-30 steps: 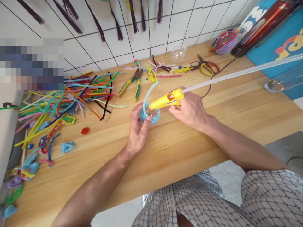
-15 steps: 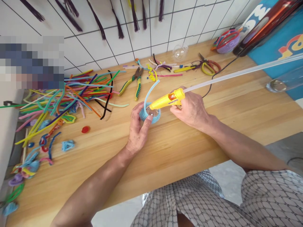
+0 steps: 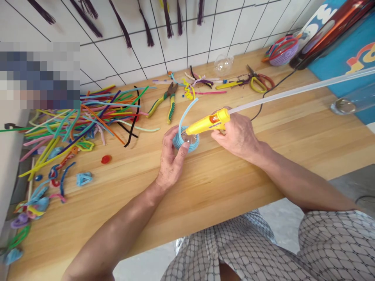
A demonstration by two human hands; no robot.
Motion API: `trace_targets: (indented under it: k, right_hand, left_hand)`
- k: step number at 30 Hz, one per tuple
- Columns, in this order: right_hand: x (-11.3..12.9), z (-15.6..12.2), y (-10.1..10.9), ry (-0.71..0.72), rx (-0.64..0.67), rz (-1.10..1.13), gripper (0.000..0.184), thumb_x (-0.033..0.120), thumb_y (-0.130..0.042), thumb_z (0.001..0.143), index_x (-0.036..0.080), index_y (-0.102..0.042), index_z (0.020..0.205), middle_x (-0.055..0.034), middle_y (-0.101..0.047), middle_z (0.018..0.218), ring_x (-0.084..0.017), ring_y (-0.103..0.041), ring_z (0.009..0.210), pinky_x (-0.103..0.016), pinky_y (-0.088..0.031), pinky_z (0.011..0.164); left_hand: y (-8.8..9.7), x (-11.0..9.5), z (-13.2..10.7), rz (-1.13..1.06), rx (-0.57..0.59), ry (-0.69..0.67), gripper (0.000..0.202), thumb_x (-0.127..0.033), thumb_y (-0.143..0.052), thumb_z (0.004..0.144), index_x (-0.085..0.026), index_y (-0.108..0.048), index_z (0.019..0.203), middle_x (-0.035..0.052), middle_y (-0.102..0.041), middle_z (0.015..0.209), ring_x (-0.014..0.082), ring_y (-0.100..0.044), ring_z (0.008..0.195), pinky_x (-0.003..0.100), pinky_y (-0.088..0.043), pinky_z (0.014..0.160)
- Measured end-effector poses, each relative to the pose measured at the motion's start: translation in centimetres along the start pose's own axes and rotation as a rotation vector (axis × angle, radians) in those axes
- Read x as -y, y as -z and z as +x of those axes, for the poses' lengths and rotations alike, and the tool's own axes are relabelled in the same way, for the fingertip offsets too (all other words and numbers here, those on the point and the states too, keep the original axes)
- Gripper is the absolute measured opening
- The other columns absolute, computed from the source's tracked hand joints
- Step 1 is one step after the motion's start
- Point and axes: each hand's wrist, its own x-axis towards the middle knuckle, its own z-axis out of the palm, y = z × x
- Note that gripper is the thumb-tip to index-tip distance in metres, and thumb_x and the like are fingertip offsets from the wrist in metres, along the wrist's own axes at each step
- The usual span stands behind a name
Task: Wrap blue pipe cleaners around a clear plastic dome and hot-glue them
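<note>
My left hand (image 3: 172,158) is closed around a clear round ball (image 3: 191,139) wrapped in coils of light blue pipe cleaner (image 3: 192,148). One loose end of the pipe cleaner curves up and away from the coils. In my right hand (image 3: 238,132) is a yellow glue gun (image 3: 206,121), gripped by its handle, which the fingers mostly hide. Its nozzle points left and down at the inner edge of the coils, touching or very near them. A long translucent glue stick (image 3: 293,91) sticks out of the gun's back end toward the upper right.
A heap of coloured pipe cleaners (image 3: 99,113) spreads over the left. Pliers (image 3: 165,101), scissors (image 3: 259,80) and a clear ball (image 3: 224,64) lie toward the tiled wall. A red cap (image 3: 106,159) is left of my left hand. A black cord (image 3: 277,88) runs behind the right hand.
</note>
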Motion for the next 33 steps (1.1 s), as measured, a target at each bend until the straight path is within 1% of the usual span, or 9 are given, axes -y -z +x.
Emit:
trace_targets:
  k: [4,6,15,22,29,33]
  right_hand:
    - [0.12,0.02,0.03,0.016,-0.02,0.005,0.045,0.017,-0.057,0.082,0.015,-0.069,0.125,-0.0126,-0.077,0.101,-0.03,-0.069,0.089,-0.039,-0.051,0.075]
    - [0.15,0.05,0.06,0.017,-0.023,0.001,0.047,0.017,-0.058,0.082,0.015,-0.069,0.127,-0.0125,-0.077,0.101,-0.03,-0.07,0.09,-0.039,-0.051,0.076]
    - [-0.05,-0.02,0.07,0.016,-0.007,-0.006,0.037,0.02,-0.056,0.083,0.014,-0.07,0.117,-0.0128,-0.075,0.095,-0.03,-0.068,0.085,-0.04,-0.049,0.073]
    - [-0.23,-0.05,-0.09,0.022,-0.026,0.007,0.042,0.019,-0.057,0.081,0.015,-0.068,0.121,-0.0124,-0.076,0.099,-0.03,-0.069,0.089,-0.04,-0.051,0.076]
    - [-0.04,0.01,0.12,0.009,-0.031,-0.001,0.041,0.019,-0.056,0.082,0.014,-0.069,0.12,-0.0137,-0.077,0.101,-0.031,-0.071,0.09,-0.041,-0.052,0.076]
    - [0.06,0.01,0.17,-0.013,-0.024,0.005,0.04,0.019,-0.057,0.082,0.015,-0.069,0.12,-0.0134,-0.077,0.1,-0.031,-0.07,0.09,-0.041,-0.052,0.076]
  left_hand:
    - [0.02,-0.07,0.01,-0.016,-0.004,0.005,0.05,-0.053,-0.066,0.106,-0.034,-0.054,0.151,0.0092,-0.058,0.155,0.0297,-0.055,0.149,0.052,-0.045,0.127]
    - [0.03,-0.08,0.0,-0.013,-0.004,0.005,0.05,-0.053,-0.066,0.106,-0.034,-0.054,0.151,0.0093,-0.058,0.154,0.0297,-0.055,0.148,0.052,-0.045,0.126]
    - [0.02,-0.01,0.03,0.009,0.003,-0.008,0.05,-0.054,-0.064,0.107,-0.034,-0.053,0.152,0.0091,-0.056,0.156,0.0288,-0.053,0.15,0.052,-0.044,0.128]
    - [0.01,0.01,0.03,0.005,0.004,-0.007,0.05,-0.053,-0.065,0.106,-0.034,-0.053,0.151,0.0093,-0.056,0.156,0.0291,-0.053,0.15,0.052,-0.044,0.127]
    - [0.01,-0.26,0.06,-0.006,0.005,-0.001,0.05,-0.053,-0.065,0.106,-0.034,-0.053,0.151,0.009,-0.057,0.156,0.0291,-0.053,0.151,0.053,-0.044,0.128]
    - [0.02,-0.33,0.04,-0.01,0.008,0.012,0.05,-0.054,-0.065,0.106,-0.034,-0.054,0.151,0.01,-0.058,0.155,0.03,-0.055,0.149,0.054,-0.046,0.127]
